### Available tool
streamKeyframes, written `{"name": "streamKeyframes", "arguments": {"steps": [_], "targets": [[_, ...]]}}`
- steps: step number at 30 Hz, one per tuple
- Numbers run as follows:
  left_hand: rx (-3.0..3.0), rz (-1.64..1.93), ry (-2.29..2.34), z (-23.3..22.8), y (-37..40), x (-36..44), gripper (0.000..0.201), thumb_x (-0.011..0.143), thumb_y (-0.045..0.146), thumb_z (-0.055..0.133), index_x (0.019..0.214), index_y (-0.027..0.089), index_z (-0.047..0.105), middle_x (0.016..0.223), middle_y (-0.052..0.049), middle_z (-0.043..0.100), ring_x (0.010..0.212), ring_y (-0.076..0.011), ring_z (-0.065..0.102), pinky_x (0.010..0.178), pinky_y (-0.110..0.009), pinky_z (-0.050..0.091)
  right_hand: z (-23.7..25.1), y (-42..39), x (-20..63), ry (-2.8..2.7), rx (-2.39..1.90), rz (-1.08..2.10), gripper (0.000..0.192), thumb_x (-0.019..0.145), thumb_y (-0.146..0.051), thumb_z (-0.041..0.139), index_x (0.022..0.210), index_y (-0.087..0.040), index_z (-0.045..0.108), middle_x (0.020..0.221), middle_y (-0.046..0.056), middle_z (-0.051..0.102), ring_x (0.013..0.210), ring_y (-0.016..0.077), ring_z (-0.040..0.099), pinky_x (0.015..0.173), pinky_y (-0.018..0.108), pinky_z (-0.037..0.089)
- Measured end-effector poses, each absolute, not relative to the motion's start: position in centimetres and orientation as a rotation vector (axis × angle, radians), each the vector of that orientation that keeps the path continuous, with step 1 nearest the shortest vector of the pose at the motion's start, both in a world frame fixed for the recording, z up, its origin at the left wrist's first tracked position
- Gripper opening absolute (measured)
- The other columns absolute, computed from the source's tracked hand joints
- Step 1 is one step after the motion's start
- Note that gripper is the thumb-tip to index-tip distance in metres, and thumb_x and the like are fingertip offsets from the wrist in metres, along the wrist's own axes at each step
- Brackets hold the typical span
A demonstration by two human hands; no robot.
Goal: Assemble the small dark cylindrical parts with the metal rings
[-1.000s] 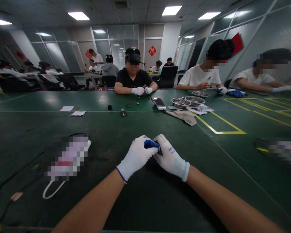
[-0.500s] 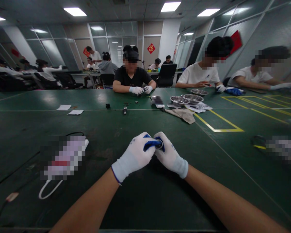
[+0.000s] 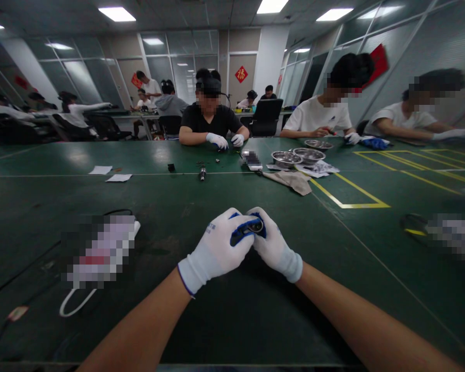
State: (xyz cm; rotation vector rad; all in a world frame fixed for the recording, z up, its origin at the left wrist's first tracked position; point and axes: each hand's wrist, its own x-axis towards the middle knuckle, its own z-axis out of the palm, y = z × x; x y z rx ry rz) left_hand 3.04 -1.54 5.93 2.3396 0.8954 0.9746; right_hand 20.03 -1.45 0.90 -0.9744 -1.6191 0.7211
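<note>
Both my hands wear white gloves with blue fingertips and meet over the green table (image 3: 232, 320). My left hand (image 3: 217, 250) and my right hand (image 3: 273, 245) together grip a small dark round part (image 3: 254, 226) with a metal ring, held between the fingertips just above the table top. Most of the part is hidden by the fingers.
A blurred-out device (image 3: 101, 250) with a white cable lies to the left. Across the table a person (image 3: 209, 121) in black handles small parts; loose parts (image 3: 202, 173), paper slips (image 3: 118, 177), metal bowls (image 3: 287, 159), a cloth (image 3: 290, 181) and yellow tape lines (image 3: 349, 205) lie beyond.
My hands have turned the small part slightly, so its metal ring shows more between the fingers. The view has tilted a little; the person opposite moved a hand.
</note>
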Motion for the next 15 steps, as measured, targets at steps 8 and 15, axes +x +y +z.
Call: {"name": "streamKeyframes", "arguments": {"steps": [8,15], "targets": [[2.56,0.865,0.907,6.07,-1.77,2.68,0.029,0.093,0.027,0.061,0.12,0.021,0.07,0.111,-0.01,0.065,0.102,-0.0256,0.064,0.092,-0.042,0.055,1.18,-1.53,20.04,-1.672,-0.996,0.661,0.013,0.085,-0.028,0.06,0.094,-0.024,0.052,0.082,0.0,0.06,0.073,0.018,0.057,0.067,0.032,0.048],[2.385,1.115,1.207,6.01,-1.06,2.49,0.03,0.091,0.012,0.054,0.115,0.02,0.069,0.11,-0.009,0.067,0.104,-0.0237,0.066,0.096,-0.038,0.055,0.67,-1.0,20.26,-1.594,-1.074,0.626,0.017,0.084,-0.03,0.064,0.094,-0.024,0.052,0.083,0.0,0.06,0.073,0.0184,0.057,0.068,0.033,0.047]]}}
